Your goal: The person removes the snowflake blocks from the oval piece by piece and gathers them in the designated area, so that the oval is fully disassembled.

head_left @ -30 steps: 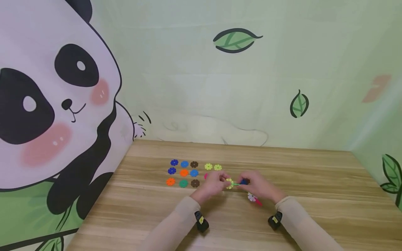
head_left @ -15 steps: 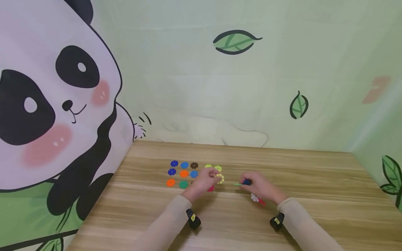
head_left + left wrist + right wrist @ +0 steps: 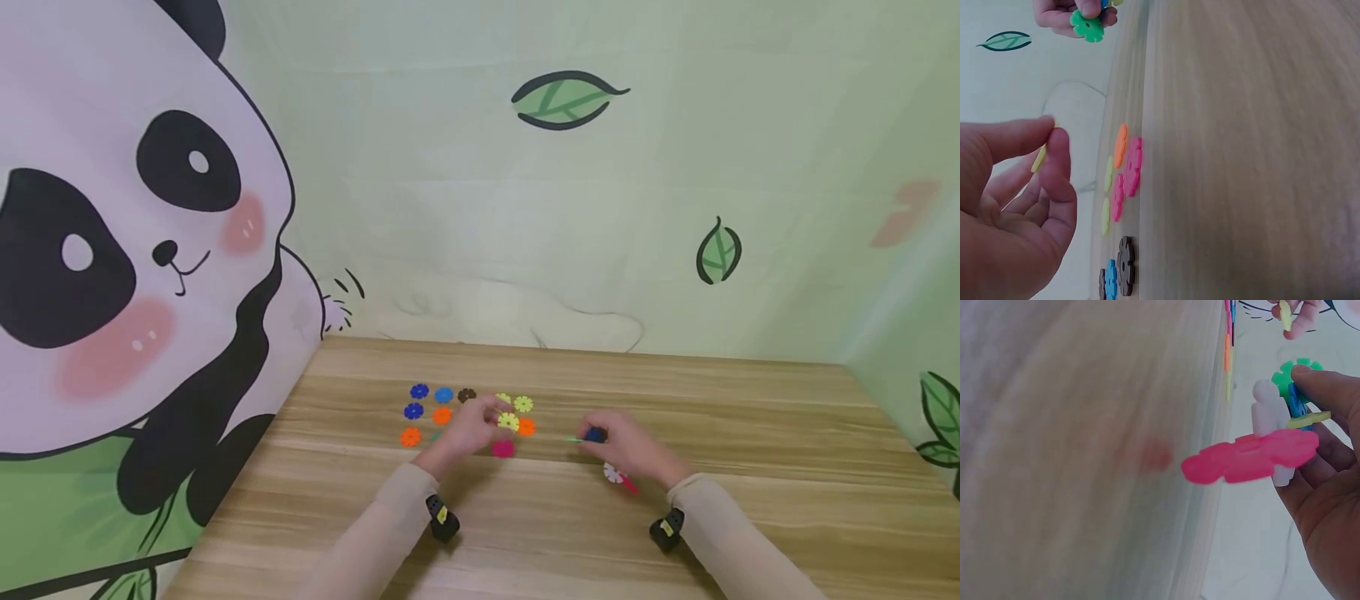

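Note:
My left hand (image 3: 471,427) pinches a yellow notched plastic disc (image 3: 508,422) between thumb and fingers, edge-on in the left wrist view. It hovers over several loose discs, partly covering them in the head view. To its right, my right hand (image 3: 626,443) grips a chain of slotted-together discs by its green disc (image 3: 1286,376) and blue disc (image 3: 1297,400). A yellow disc (image 3: 1308,419), a white disc (image 3: 1265,403) and a pink disc (image 3: 1250,457) hang from that chain, toward my body. A gap separates the two hands.
Loose discs lie on the wooden table (image 3: 712,417): dark blue (image 3: 419,391), light blue (image 3: 444,395), orange (image 3: 410,437), brown (image 3: 1126,265), yellow-green (image 3: 523,404) and magenta (image 3: 503,450). Behind the table stands a pale green wall (image 3: 450,208) with a panda picture (image 3: 225,350) at left.
My left hand has drawn away leftward from the chain with the yellow disc, uncovering an orange disc and a magenta one. My right hand has shifted slightly right, still holding the chain.

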Motion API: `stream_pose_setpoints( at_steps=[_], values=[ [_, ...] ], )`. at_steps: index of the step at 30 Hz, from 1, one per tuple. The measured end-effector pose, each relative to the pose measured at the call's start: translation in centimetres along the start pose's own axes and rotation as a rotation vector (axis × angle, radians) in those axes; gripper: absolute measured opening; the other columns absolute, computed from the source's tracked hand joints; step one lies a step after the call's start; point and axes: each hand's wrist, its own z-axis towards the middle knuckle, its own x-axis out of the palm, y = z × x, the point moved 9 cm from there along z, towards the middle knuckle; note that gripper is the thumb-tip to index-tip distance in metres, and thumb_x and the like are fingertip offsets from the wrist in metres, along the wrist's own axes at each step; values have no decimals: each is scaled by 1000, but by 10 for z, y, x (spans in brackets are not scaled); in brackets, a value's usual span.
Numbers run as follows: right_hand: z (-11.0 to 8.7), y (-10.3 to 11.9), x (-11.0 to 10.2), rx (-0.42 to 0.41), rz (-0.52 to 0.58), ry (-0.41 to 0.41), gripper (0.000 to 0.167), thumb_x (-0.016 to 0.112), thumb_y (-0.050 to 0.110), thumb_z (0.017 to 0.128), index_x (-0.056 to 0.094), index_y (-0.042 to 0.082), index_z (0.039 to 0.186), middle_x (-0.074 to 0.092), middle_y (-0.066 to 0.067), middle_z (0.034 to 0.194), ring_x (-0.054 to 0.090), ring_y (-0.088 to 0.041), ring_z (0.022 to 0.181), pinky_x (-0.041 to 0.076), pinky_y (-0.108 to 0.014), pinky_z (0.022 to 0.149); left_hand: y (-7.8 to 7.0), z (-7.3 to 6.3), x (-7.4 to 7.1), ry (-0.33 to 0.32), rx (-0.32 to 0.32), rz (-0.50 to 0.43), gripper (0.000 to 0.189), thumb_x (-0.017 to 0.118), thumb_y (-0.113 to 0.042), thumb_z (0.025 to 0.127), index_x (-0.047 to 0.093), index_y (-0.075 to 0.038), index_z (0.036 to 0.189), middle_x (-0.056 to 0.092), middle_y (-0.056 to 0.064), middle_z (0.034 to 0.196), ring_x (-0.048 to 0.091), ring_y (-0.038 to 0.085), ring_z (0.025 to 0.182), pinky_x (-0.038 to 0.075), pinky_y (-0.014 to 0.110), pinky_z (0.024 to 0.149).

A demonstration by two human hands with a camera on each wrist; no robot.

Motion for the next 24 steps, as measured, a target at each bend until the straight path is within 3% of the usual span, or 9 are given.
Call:
stream_pose_setpoints(
  at_steps=[9,19,24],
  values=[
    [0,-1,-1,10,10,-1,7,71,9,84,66,12,86,62,8,83,52,-8,72,46,-24,63,-11,-1,27,130,101,212,39,77,-4,76,65,-5,113,63,1,98,55,15,85,49,28,73],
    [0,-1,-1,-3,7,-14,7,71,7,83,66,10,85,62,7,81,52,-8,71,45,-24,62,-26,-3,47,139,221,416,35,80,-6,73,68,-2,106,67,4,95,58,11,80,48,23,72],
    [0,0,-2,-4,9,-17,6,71,6,84,66,10,85,62,8,81,52,-8,71,46,-24,63,-22,0,52,148,209,499,36,81,-9,73,69,-4,107,67,2,91,58,11,80,47,22,72]
  ],
)
